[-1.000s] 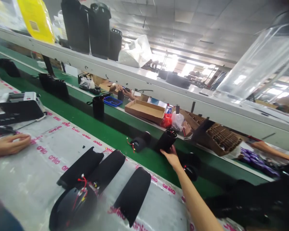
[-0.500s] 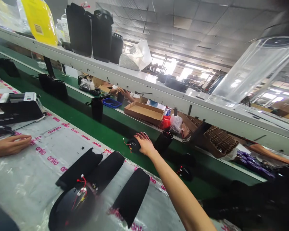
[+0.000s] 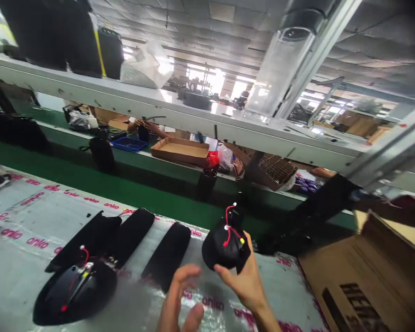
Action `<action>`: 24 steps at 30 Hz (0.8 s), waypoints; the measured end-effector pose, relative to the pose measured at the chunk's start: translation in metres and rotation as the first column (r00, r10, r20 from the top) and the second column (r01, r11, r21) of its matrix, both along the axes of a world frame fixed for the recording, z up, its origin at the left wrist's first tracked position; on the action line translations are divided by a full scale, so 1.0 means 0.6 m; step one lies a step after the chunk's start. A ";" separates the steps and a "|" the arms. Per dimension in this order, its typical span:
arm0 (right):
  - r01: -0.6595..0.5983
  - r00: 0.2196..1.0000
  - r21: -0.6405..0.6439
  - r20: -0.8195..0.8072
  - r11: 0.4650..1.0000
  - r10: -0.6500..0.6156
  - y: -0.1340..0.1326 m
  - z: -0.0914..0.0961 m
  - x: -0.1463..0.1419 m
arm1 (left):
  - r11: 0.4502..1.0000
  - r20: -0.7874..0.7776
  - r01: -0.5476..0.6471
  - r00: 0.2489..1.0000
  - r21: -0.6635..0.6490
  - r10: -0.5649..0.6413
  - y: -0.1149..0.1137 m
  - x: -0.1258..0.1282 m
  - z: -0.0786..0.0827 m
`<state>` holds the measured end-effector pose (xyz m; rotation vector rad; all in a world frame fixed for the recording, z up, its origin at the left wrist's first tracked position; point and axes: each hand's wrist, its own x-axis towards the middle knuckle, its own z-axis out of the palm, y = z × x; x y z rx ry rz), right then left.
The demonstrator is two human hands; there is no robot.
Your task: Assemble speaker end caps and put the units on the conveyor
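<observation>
My right hand (image 3: 248, 283) grips a black rounded housing (image 3: 217, 251) above the near edge of the table, thumb in front and fingers behind it. Red wires with white and yellow connectors (image 3: 230, 230) stand up from this housing. To its left, my left hand (image 3: 180, 299) is raised with fingers and thumb apart, holding nothing. Behind that hand lies a black curved shell (image 3: 168, 253) on the plastic-covered table. Two more black shells (image 3: 85, 240) (image 3: 134, 235) rest further left. A glossy black oval part (image 3: 74, 295) with red and yellow wires sits at the lower left.
A green conveyor belt (image 3: 131, 186) runs behind the table, carrying several black housings (image 3: 102, 154). Beyond it are a shallow cardboard tray (image 3: 180, 150) and a blue tray (image 3: 128, 144). A white shelf (image 3: 180, 113) crosses above. An open cardboard box (image 3: 332, 272) stands at right.
My right hand has come back from the belt with the black wired housing in it. My left hand has come into view. The camera has turned right, bringing the cardboard box into view.
</observation>
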<state>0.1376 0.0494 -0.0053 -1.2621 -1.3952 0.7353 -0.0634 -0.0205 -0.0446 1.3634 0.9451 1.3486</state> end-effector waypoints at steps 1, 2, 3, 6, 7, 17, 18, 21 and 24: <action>0.095 0.994 -0.029 -0.043 0.995 -0.096 -0.035 -0.022 0.003 | 1.000 0.000 0.007 1.000 -0.002 -0.007 0.006 0.015 0.001; 0.188 0.978 -0.061 -0.077 0.980 -0.193 -0.066 -0.045 -0.001 | 0.999 -0.010 0.045 0.999 -0.010 -0.045 0.013 0.030 0.002; 0.272 0.954 -0.092 -0.102 0.958 -0.280 -0.092 -0.068 -0.009 | 0.993 -0.024 0.113 0.993 -0.022 -0.113 0.018 0.045 0.003; 0.372 0.907 -0.142 -0.153 0.917 -0.392 -0.155 -0.127 -0.050 | 0.951 -0.031 0.297 0.953 -0.086 -0.300 0.028 0.085 0.011; 0.368 0.908 -0.144 -0.156 0.919 -0.388 -0.172 -0.141 -0.061 | 0.938 -0.015 0.326 0.944 -0.117 -0.330 0.030 0.093 0.015; 0.172 0.914 -0.228 -0.327 0.958 -0.241 -0.191 -0.064 0.102 | 0.867 -0.266 0.494 0.830 -0.055 -0.490 0.073 0.083 0.055; 0.157 0.918 -0.237 -0.322 0.959 -0.230 -0.177 -0.042 0.127 | 0.863 -0.275 0.503 0.824 -0.051 -0.496 0.073 0.082 0.056; 0.034 0.961 -0.271 -0.256 0.962 -0.106 -0.136 0.027 0.168 | 0.850 -0.246 0.517 0.815 -0.097 -0.524 0.067 0.080 0.055; -0.135 0.989 -0.327 -0.102 0.935 0.107 -0.104 0.085 0.161 | 0.880 -0.259 0.461 0.842 -0.114 -0.474 0.058 0.083 0.050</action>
